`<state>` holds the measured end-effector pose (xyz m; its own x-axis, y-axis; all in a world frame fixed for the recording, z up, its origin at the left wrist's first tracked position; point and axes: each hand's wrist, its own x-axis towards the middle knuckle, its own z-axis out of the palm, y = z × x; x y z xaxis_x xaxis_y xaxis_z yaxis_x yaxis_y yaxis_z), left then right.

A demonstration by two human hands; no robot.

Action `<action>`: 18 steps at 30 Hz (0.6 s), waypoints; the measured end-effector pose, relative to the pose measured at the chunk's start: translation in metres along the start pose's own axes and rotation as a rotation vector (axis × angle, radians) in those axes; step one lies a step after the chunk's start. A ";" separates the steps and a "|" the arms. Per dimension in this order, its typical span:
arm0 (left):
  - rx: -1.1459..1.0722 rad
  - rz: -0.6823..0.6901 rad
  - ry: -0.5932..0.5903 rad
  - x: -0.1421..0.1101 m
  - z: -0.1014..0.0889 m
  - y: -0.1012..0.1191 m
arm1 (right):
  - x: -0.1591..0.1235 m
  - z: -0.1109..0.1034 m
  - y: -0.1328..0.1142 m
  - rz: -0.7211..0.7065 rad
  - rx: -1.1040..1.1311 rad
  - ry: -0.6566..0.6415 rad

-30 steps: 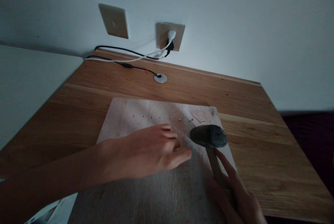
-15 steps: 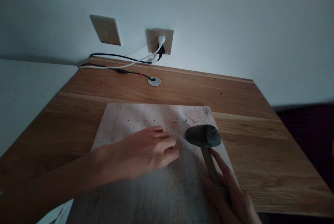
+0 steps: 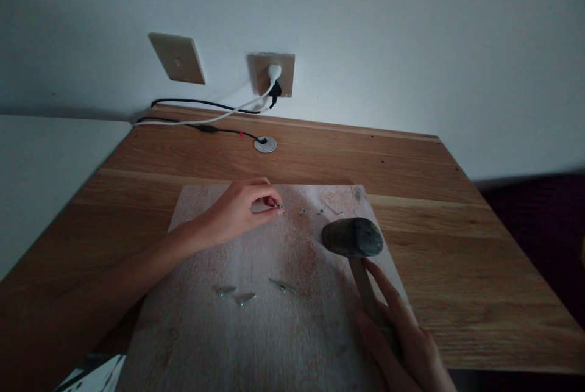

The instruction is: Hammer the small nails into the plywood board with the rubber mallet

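Note:
My right hand (image 3: 404, 343) is wrapped round the handle of a rubber mallet (image 3: 351, 238), whose black head rests over the right side of a pale, worn wooden board (image 3: 201, 343). Near the board's far edge my left hand (image 3: 237, 212) pinches a small metal nail (image 3: 281, 206) between thumb and fingertips. To the right of it, three nails stand in the board, among them a slanted-looking one (image 3: 340, 213). Several loose silvery nails (image 3: 245, 299) lie on the board's middle, nearer to me than my left hand.
Under the board is a brown wooden desk (image 3: 457, 270) with a round cable grommet (image 3: 265, 144). Black and white cables (image 3: 201, 122) run along its back to a wall socket (image 3: 286, 75). A white panel (image 3: 55, 166) borders the left side.
My left hand has moved up and away to the board's far edge, now showing a nail in its fingertips and uncovering the loose nails. The mallet has barely moved.

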<state>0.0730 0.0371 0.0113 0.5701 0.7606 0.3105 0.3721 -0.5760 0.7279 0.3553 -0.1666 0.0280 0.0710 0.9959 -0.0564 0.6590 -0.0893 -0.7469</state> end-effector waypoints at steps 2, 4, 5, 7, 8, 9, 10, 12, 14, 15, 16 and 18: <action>-0.004 0.000 -0.002 0.001 0.003 -0.001 | -0.003 -0.001 0.002 0.003 -0.014 0.010; 0.004 0.005 0.001 0.001 0.005 -0.002 | -0.006 -0.001 0.005 -0.016 -0.019 0.017; 0.013 0.008 0.003 0.002 0.006 -0.002 | -0.006 -0.001 0.005 -0.027 -0.022 0.022; 0.027 0.007 0.008 0.002 0.006 -0.002 | -0.007 -0.001 0.006 -0.037 -0.032 0.032; 0.029 0.004 0.006 0.001 0.007 -0.002 | -0.006 0.000 0.007 -0.035 -0.040 0.037; 0.026 0.002 0.001 0.001 0.007 -0.002 | -0.005 0.000 0.007 -0.033 -0.046 0.038; 0.021 0.001 -0.004 0.001 0.007 -0.002 | -0.004 0.001 0.006 -0.035 -0.050 0.039; 0.010 0.000 -0.012 0.000 0.007 -0.002 | -0.003 0.001 0.004 -0.056 -0.052 0.041; 0.000 -0.002 -0.015 0.000 0.007 -0.001 | -0.003 0.001 0.002 -0.084 -0.048 0.034; -0.006 -0.006 -0.017 0.000 0.007 -0.001 | -0.004 0.001 0.001 -0.094 -0.047 0.029; -0.011 -0.011 -0.019 0.001 0.007 -0.001 | -0.004 0.000 0.000 -0.100 -0.047 0.024; -0.021 -0.022 -0.020 0.001 0.007 -0.001 | -0.005 -0.001 0.000 -0.100 -0.053 0.023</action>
<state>0.0788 0.0366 0.0064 0.5768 0.7666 0.2822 0.3695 -0.5529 0.7468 0.3552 -0.1714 0.0289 0.0194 0.9993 0.0325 0.7024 0.0095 -0.7117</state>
